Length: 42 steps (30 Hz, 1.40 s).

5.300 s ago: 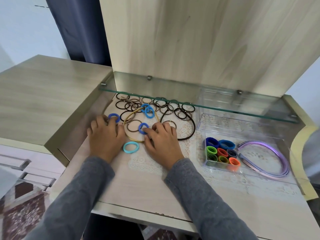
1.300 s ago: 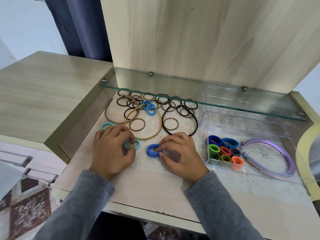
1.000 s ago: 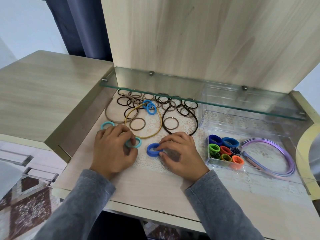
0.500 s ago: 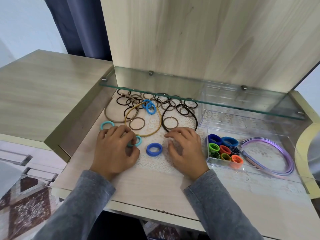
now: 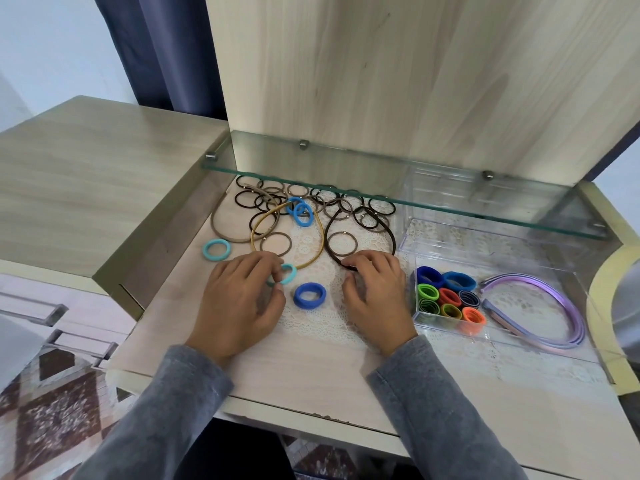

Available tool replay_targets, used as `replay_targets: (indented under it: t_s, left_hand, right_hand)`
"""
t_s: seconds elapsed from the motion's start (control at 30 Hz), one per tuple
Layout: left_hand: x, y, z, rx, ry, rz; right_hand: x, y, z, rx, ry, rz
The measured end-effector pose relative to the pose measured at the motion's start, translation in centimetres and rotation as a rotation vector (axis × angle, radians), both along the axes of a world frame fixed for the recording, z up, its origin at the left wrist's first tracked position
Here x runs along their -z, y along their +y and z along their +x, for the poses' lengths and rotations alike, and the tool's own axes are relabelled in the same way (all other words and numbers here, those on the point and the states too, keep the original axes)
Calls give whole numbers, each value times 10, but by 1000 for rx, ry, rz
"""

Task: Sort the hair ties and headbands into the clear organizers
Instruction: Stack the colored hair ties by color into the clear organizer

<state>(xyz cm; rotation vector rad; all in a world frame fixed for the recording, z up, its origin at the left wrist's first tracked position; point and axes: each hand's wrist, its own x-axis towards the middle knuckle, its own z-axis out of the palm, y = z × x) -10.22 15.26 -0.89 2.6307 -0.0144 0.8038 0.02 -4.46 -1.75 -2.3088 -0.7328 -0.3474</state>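
Hands in grey sleeves rest on the pale wooden desk [image 5: 311,368] at frame centre. The left hand [image 5: 239,301] pinches a teal fabric hair tie [image 5: 288,273] between curled thumb and forefinger. The right hand [image 5: 379,297] has bent fingers, their tips on the lower curve of a thin dark brown headband [image 5: 328,242]; whether they grip it cannot be told. Between the hands lies a thick royal-blue fabric hair tie [image 5: 309,295]. At right, a clear plastic organizer [image 5: 540,346] holds coloured hair ties [image 5: 448,299] in its small compartment and lilac headbands [image 5: 573,317] beside them. Thin brown and black elastic ties [image 5: 311,202] lie heaped above centre, under a glass shelf [image 5: 450,188].
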Motion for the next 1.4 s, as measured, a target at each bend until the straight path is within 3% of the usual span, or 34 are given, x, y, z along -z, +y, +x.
replay_targets:
  t_s: [0.67, 1.4]
  left_hand:
    - [2, -16, 3, 43, 10, 156]
    - [0, -17, 3, 77, 68, 159]
  right_hand:
    - [3, 0, 2, 11, 7, -14]
    - [2, 0, 1, 12, 12, -28]
